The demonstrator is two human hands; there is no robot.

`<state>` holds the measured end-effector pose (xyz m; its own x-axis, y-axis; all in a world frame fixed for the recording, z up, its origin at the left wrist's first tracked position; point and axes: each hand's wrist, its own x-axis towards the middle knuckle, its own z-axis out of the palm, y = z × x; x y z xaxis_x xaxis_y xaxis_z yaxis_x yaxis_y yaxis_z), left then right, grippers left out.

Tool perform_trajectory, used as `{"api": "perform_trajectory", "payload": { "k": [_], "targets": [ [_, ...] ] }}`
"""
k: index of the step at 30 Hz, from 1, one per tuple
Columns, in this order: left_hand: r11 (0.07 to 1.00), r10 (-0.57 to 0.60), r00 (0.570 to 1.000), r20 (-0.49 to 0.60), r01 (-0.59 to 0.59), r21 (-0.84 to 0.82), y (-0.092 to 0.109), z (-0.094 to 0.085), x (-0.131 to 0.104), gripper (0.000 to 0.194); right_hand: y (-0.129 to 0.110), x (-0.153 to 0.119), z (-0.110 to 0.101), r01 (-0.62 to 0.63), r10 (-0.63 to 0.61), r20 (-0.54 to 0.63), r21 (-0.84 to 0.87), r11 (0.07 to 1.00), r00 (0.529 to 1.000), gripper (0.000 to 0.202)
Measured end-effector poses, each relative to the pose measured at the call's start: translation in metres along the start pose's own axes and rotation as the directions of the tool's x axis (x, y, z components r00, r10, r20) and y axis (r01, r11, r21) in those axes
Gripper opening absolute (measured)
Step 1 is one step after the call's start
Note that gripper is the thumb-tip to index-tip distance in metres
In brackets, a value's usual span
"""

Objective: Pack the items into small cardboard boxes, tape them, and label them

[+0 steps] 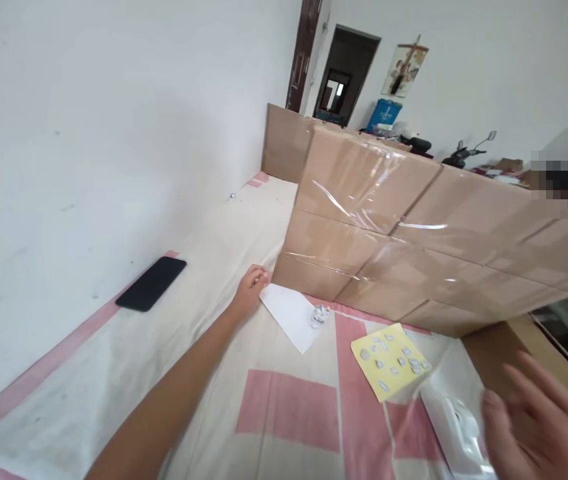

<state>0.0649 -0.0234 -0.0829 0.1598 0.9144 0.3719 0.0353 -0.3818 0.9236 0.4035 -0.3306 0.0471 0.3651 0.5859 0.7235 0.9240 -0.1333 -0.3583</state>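
Observation:
On the cloth-covered surface, my left hand (252, 288) has its fingers curled closed at the upper left corner of a white sheet of paper (289, 319). A small heap of pale scraps (320, 316) lies at that sheet's right edge. To the right is a yellow square of paper (388, 381) with several small whitish cut pieces spread over it. At the lower right my right hand (544, 417) is raised with fingers apart, slightly blurred, and nothing shows in it. It is beside a clear plastic container (457, 423), partly hidden by the hand.
Taped cardboard boxes (389, 233) form a wall behind the papers. A black phone (151, 284) lies left, near the white wall (89, 133). An open cardboard flap (539, 353) is at the right. Farther back are a doorway (347, 70) and a blue bin (384, 115).

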Motion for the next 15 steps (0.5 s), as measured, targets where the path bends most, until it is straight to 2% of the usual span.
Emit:
{"api": "perform_trajectory", "payload": {
  "k": [1,2,3,4,6,7,9,10,12,13,15],
  "targets": [
    [1.000,-0.013,1.000,0.017,0.013,-0.018,-0.011,-0.001,0.007,0.035,-0.025,0.014,0.020,0.173,-0.173,-0.012,0.030,0.984,0.985,0.017],
    [0.999,-0.025,0.999,0.034,0.026,-0.039,-0.020,-0.002,0.011,0.034,-0.053,0.027,0.041,0.344,-0.348,0.028,0.088,0.935,0.937,0.017],
    [0.997,-0.034,0.998,0.050,0.037,-0.061,-0.027,-0.003,0.012,0.033,-0.081,0.039,0.063,0.474,-0.486,0.069,0.145,0.869,0.871,0.020],
    [0.995,-0.043,0.997,0.061,0.048,-0.083,-0.032,-0.004,0.012,0.031,-0.108,0.049,0.084,0.588,-0.614,0.090,0.210,0.781,0.784,0.022],
    [0.990,-0.057,0.995,0.080,0.066,-0.126,-0.038,-0.005,0.011,0.029,-0.162,0.065,0.126,0.678,-0.739,0.218,0.298,0.672,0.637,0.021],
    [0.987,-0.064,0.994,0.089,0.076,-0.145,-0.039,-0.006,0.011,0.027,-0.186,0.070,0.146,0.696,-0.758,0.286,0.302,0.652,0.586,0.017],
    [0.980,-0.080,0.991,0.109,0.098,-0.174,-0.041,-0.006,0.010,0.024,-0.230,0.077,0.183,0.706,-0.715,0.511,0.263,0.658,0.476,0.016],
    [0.977,-0.090,0.989,0.119,0.111,-0.184,-0.041,-0.006,0.010,0.022,-0.249,0.080,0.202,0.703,-0.655,0.633,0.235,0.671,0.413,0.020],
    [0.971,-0.119,0.984,0.135,0.144,-0.192,-0.042,-0.006,0.011,0.019,-0.280,0.086,0.238,0.698,-0.470,0.821,0.128,0.704,0.324,0.022],
    [0.969,-0.135,0.981,0.141,0.161,-0.190,-0.042,-0.006,0.011,0.018,-0.292,0.091,0.255,0.696,-0.412,0.856,0.090,0.713,0.311,0.023],
    [0.966,-0.158,0.976,0.148,0.184,-0.180,-0.042,-0.005,0.011,0.016,-0.311,0.102,0.290,0.680,-0.306,0.896,0.007,0.733,0.321,0.026]
  ]
}}
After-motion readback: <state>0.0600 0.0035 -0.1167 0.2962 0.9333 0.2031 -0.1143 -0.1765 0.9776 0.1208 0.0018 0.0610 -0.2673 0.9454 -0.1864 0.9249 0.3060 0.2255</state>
